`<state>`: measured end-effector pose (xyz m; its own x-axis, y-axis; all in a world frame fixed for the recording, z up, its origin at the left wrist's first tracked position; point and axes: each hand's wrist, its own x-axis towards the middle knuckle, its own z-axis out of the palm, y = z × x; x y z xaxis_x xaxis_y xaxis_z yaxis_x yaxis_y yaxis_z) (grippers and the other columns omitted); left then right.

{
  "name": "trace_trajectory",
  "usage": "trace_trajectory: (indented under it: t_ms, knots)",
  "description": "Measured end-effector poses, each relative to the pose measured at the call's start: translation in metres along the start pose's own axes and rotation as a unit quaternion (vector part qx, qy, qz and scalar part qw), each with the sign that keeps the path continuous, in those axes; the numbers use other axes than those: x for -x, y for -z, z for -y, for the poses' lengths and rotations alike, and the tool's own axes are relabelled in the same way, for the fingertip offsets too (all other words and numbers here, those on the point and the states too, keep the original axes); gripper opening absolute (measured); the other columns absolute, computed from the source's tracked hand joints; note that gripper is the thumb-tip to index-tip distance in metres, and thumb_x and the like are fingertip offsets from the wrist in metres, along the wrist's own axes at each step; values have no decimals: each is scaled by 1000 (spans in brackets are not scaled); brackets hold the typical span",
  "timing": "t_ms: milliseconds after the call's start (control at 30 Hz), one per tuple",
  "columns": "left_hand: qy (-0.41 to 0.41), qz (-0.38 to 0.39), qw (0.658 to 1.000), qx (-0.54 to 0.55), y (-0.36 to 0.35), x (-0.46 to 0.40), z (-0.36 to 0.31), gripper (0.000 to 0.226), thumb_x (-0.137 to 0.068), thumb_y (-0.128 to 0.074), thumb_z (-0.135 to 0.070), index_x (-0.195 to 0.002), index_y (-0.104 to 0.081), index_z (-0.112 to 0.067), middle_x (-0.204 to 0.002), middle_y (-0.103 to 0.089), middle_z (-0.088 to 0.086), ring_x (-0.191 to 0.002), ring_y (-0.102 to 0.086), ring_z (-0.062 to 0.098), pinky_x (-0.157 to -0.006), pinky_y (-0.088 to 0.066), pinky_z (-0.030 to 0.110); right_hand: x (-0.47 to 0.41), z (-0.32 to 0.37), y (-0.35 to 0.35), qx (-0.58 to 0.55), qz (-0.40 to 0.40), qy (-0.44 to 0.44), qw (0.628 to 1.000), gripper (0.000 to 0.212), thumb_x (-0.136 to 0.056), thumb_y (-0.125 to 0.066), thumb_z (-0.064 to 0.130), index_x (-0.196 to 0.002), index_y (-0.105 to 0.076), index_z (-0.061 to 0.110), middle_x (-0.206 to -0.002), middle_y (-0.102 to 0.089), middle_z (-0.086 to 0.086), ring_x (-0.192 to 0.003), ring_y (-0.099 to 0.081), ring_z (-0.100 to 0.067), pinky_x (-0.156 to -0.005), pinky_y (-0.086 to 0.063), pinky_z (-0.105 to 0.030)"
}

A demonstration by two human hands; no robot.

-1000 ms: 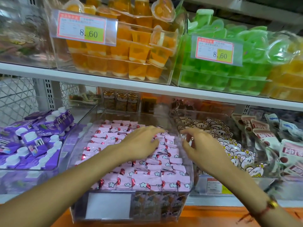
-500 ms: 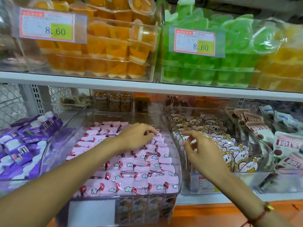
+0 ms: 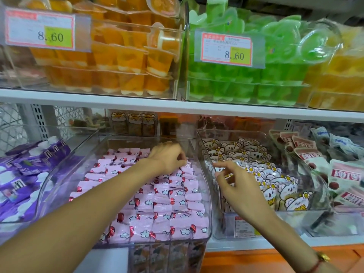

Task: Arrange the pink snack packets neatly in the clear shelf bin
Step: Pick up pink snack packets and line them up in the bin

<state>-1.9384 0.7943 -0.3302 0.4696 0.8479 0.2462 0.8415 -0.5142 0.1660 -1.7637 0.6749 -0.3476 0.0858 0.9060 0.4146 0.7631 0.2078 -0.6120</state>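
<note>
The left hand (image 3: 167, 157) reaches deep into the clear shelf bin (image 3: 206, 194), fingers curled down onto the pink snack packets (image 3: 157, 203) near the back right, its grip apparently pinching one, though the fingertips are hidden; the right hand (image 3: 234, 184) hovers over the bin's right wall, fingers loosely curled, grasping nothing; since a second ago the left hand has moved farther back.

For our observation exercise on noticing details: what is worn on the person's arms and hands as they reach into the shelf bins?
Both forearms are bare, with no sleeves showing. The right wrist wears a thin red cord bracelet with a gold-coloured piece. The left hand and right hand are ungloved.
</note>
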Motion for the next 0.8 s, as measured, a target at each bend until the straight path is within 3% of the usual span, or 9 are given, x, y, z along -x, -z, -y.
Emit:
trace_trajectory:
  t_ms: [67, 133, 267, 333, 433, 500, 567, 700, 800]
  knots:
    - [29, -23, 999, 40, 0, 0, -2, 22, -95, -51, -35, -102, -65, -18, -107, -63, 1, -93, -57, 17, -75, -48, 31, 0, 1, 0, -1, 0, 4, 1000, 22, -94, -50, 19, -112, -58, 28, -73, -66, -7, -63, -60, -17, -59, -51, -39]
    - [78, -74, 985, 138, 3, -1, -4, 19, -97, -48, -33, -101, -60, -19, -105, -61, -1, -76, -55, 15, -61, -45, 26, 1, 1, 0, -3, -2, 4, 1000, 21, -95, -49, 19, -111, -57, 29, -73, -66, -7, -64, -61, -18, -60, -52, -40]
    - [163, -165, 917, 323, 17, 1, -8, 20, -101, -40, -26, -110, -55, -15, -107, -63, 9, -64, -52, 17, -46, -37, 21, 0, 1, 1, -5, 1, -3, 1000, 20, -94, -51, 20, -111, -58, 29, -72, -67, -8, -64, -61, -18, -60, -52, -40]
    - [204, -220, 847, 439, 26, 13, -8, 24, -101, -40, -25, -113, -55, -11, -108, -64, 12, -75, -61, 18, -55, -48, 20, 0, 1, 3, -7, 3, -10, 1000, 20, -93, -52, 21, -110, -60, 27, -69, -66, -3, -63, -60, -12, -61, -51, -35]
    - [266, -274, 697, 607, 42, 43, -8, 25, -101, -42, -22, -113, -56, -7, -102, -66, 9, -90, -63, 16, -79, -53, 25, 0, 9, 9, -22, -56, 12, 998, 17, -93, -53, 20, -103, -65, 27, -80, -66, 12, -74, -60, -5, -64, -48, -26]
    - [277, -260, 640, 668, 49, 69, -11, 23, -101, -42, -20, -104, -61, -6, -87, -69, 4, -81, -64, 8, -79, -55, 21, 3, 24, 12, -71, -121, 71, 987, 15, -92, -56, 19, -98, -64, 29, -89, -64, 19, -82, -59, -1, -66, -44, -15]
    - [276, -224, 601, 716, 53, 92, -16, 25, -100, -44, -16, -88, -64, -7, -75, -71, 3, -77, -66, 8, -69, -57, 17, 7, 42, 11, -98, -129, 147, 976, 15, -90, -62, 24, -104, -62, 29, -98, -62, 18, -90, -57, 2, -73, -42, -9]
    - [299, -145, 533, 778, 50, 114, -23, 18, -98, -49, -15, -96, -64, -5, -89, -71, 8, -79, -67, 15, -62, -57, 24, 16, 66, -1, -38, 4, 247, 968, 49, -84, -67, 36, -129, -48, 32, -122, -50, 16, -111, -46, 4, -90, -35, -8]
    - [285, -114, 524, 795, 48, 118, -21, 20, -97, -50, -17, -106, -62, -4, -100, -70, 11, -84, -67, 18, -57, -58, 25, 15, 71, -4, -32, -25, 266, 963, 32, -84, -70, 20, -114, -62, 26, -107, -62, 14, -95, -53, 1, -80, -41, -12]
